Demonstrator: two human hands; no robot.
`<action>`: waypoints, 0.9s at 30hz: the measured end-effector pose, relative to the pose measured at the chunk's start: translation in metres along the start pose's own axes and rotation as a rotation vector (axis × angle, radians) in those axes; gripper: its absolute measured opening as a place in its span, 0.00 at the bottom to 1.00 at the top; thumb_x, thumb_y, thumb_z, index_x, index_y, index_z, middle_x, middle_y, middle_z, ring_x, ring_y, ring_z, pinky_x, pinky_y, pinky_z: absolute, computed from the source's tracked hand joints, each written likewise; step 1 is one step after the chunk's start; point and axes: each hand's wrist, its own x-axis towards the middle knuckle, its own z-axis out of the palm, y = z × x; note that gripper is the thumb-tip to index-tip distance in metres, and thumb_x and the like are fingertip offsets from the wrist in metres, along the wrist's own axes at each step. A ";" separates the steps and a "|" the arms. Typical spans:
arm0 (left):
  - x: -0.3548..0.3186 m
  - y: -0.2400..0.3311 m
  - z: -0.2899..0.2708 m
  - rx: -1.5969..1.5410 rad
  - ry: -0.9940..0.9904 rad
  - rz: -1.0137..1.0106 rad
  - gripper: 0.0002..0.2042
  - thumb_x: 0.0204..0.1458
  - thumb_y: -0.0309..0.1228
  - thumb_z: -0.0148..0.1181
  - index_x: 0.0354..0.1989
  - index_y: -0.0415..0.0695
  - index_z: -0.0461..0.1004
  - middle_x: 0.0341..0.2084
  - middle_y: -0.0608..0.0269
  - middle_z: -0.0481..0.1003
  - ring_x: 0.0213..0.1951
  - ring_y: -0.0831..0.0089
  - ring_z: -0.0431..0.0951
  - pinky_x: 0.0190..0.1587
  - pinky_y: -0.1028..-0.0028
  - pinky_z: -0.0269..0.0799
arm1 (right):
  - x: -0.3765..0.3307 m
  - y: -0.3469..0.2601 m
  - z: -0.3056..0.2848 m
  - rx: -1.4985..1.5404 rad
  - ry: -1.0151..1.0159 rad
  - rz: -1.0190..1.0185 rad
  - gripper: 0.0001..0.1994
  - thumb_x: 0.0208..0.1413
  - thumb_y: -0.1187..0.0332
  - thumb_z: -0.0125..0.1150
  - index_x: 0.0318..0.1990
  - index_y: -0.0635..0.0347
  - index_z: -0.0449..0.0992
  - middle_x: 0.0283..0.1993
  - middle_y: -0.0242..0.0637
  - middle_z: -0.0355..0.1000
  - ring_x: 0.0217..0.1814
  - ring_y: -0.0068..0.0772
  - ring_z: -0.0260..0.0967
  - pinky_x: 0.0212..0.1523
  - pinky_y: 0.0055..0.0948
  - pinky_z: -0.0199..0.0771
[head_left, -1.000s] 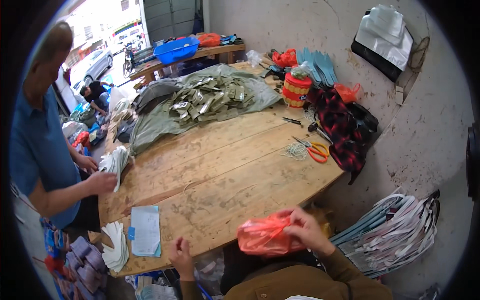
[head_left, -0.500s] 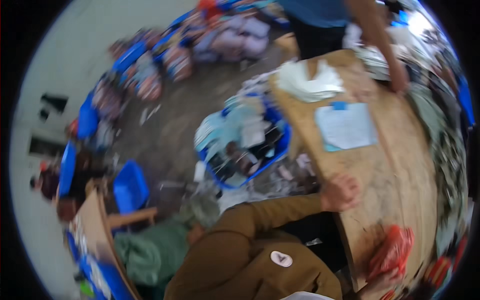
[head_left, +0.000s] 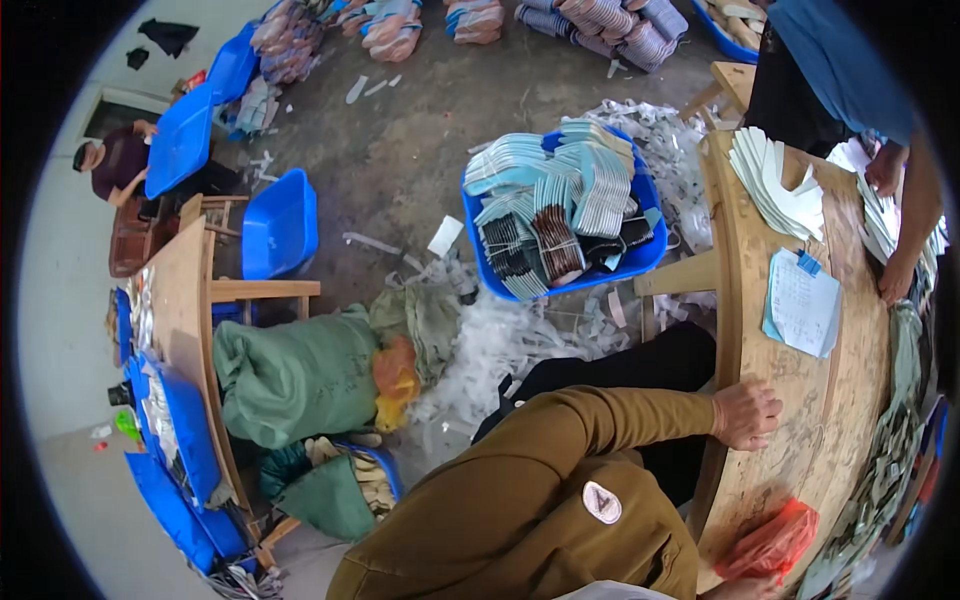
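Note:
My left hand point(head_left: 748, 415) rests on the near edge of the wooden table point(head_left: 800, 420), fingers curled into a loose fist, with nothing seen in it. At the bottom edge of the picture my right hand point(head_left: 750, 588) is partly cut off; its fingers close on the lower end of a crumpled red plastic bag point(head_left: 772, 540). What the bag contains I cannot tell. Farther along the tabletop lie a written paper sheet point(head_left: 806, 310) with a blue clip and a fanned stack of white curved pieces point(head_left: 778, 185).
A blue tub point(head_left: 650, 262) of bundled pieces stands on the floor among white scraps point(head_left: 500, 340). A green sack point(head_left: 300, 375) leans by the left table point(head_left: 180, 290). Another person's hand point(head_left: 893, 280) reaches over the far table end. A seated person point(head_left: 115, 170) holds a blue tub.
My view has swung left and sharpened, so the table sits farther right. My left hand stays at the table edge, and my right hand stays at the red bag.

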 end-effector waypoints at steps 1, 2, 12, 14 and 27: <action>-0.002 -0.001 0.000 0.000 0.013 0.008 0.16 0.44 0.47 0.61 0.24 0.47 0.71 0.29 0.62 0.68 0.36 0.64 0.70 0.43 0.64 0.64 | 0.005 -0.006 -0.003 0.036 -0.010 0.016 0.16 0.57 0.63 0.56 0.48 0.63 0.74 0.48 0.43 0.72 0.51 0.43 0.70 0.55 0.40 0.69; -0.002 -0.002 -0.001 -0.018 0.009 0.012 0.16 0.44 0.47 0.61 0.24 0.47 0.71 0.29 0.62 0.68 0.36 0.64 0.70 0.43 0.63 0.64 | 0.008 -0.010 -0.006 0.078 -0.003 0.036 0.16 0.57 0.63 0.57 0.48 0.63 0.74 0.48 0.43 0.72 0.51 0.43 0.70 0.55 0.40 0.70; -0.008 0.003 -0.018 -0.023 0.006 0.015 0.15 0.47 0.46 0.60 0.26 0.45 0.72 0.29 0.60 0.68 0.35 0.64 0.71 0.42 0.65 0.66 | 0.016 -0.053 -0.067 0.504 0.044 0.189 0.15 0.56 0.65 0.58 0.48 0.63 0.74 0.47 0.40 0.74 0.49 0.38 0.72 0.54 0.37 0.72; -0.006 0.004 -0.016 -0.017 -0.013 0.018 0.15 0.47 0.45 0.60 0.26 0.45 0.72 0.29 0.60 0.68 0.35 0.64 0.71 0.42 0.64 0.67 | 0.012 -0.057 -0.082 0.558 0.054 0.211 0.15 0.56 0.65 0.58 0.48 0.63 0.74 0.47 0.40 0.74 0.48 0.37 0.73 0.53 0.37 0.72; 0.021 0.016 -0.024 0.033 -0.066 0.065 0.13 0.51 0.45 0.59 0.28 0.49 0.72 0.28 0.61 0.70 0.33 0.60 0.73 0.39 0.61 0.68 | 0.008 0.035 -0.054 0.813 0.217 0.142 0.09 0.55 0.68 0.60 0.42 0.60 0.76 0.42 0.33 0.74 0.42 0.28 0.72 0.47 0.30 0.73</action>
